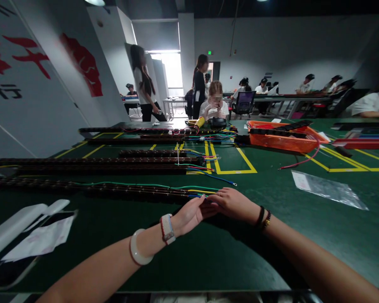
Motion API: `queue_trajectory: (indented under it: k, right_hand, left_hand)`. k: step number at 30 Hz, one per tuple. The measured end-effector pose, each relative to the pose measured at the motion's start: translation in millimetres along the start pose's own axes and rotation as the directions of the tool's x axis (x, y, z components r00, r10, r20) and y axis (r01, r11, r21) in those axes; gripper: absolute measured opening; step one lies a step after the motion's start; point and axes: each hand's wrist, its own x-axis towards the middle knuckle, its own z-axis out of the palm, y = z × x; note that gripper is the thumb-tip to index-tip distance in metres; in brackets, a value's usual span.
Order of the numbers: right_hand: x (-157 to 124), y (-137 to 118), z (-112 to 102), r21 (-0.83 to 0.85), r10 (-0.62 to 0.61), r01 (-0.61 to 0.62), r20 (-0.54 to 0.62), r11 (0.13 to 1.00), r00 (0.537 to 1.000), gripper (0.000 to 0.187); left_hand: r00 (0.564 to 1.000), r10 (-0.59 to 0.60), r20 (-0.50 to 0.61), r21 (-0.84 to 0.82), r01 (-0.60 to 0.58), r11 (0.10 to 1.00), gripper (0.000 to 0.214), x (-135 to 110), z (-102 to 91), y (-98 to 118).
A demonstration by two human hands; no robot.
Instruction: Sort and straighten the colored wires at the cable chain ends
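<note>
A long black cable chain [113,189] lies across the near part of the table, with green, yellow and blue wires [197,191] coming out of its right end. My left hand [191,214], palm turned upward, is closed on these wires, its thumb close to the chain's end. Against it my right hand [233,205] pinches the wire ends, fingers bent over those of the left. The exact tips are hidden between the fingers. Just beyond, a blue wire [221,179] with a ring terminal comes from another bundle of chains [97,164].
An orange basket [278,145] holding black chain stands at the back right. A clear plastic bag [330,191] lies to the right. At the left are papers [41,240] and a white object [15,227]. Yellow tape [236,171] marks the green table. People sit and stand beyond.
</note>
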Motion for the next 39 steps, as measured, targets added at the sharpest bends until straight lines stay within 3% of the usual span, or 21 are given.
queue_trajectory:
  k: [4,12,22,29,31,34,37,39]
  right_hand:
    - [0,4,-5,-0.036,-0.018,0.018,0.010,0.999,1.000,0.025]
    - [1,4,1,0.005,0.010,-0.010,0.059,1.000,0.998,0.017]
    - [8,-3,11,0.034,0.017,-0.024,0.190,0.999,0.982,0.017]
    - [9,-4,11,-0.020,-0.016,0.020,0.191,1.000,0.981,0.017]
    - [7,-4,11,-0.036,-0.028,0.034,0.153,0.999,0.988,0.019]
    - [3,-4,14,-0.001,0.038,-0.039,-0.021,0.999,0.999,0.019]
    - [2,-4,20,0.109,0.163,-0.142,-0.227,0.984,0.960,0.028]
    - [4,-6,23,0.156,0.224,-0.183,-0.308,0.971,0.925,0.037]
  left_hand:
    - [0.997,-0.037,0.068,0.053,0.034,0.998,0.028,-2,2.5,2]
    - [0.991,-0.102,0.086,0.488,0.047,0.872,0.056,-8,8.9,-3]
    - [0.987,-0.105,0.121,0.516,0.028,0.856,0.054,-8,8.8,-3]
    - [0.987,-0.110,0.113,0.519,0.035,0.854,0.053,-8,7.0,-3]
    - [0.987,-0.108,0.119,0.534,0.028,0.845,0.054,-8,7.4,-3]
    - [0.980,-0.105,0.166,0.602,-0.017,0.798,0.053,-13,11.4,0]
    - [0.977,-0.044,0.209,0.706,-0.120,0.698,0.048,-24,17.4,9]
    - [0.980,0.073,0.186,0.775,-0.192,0.602,0.042,-37,18.0,21]
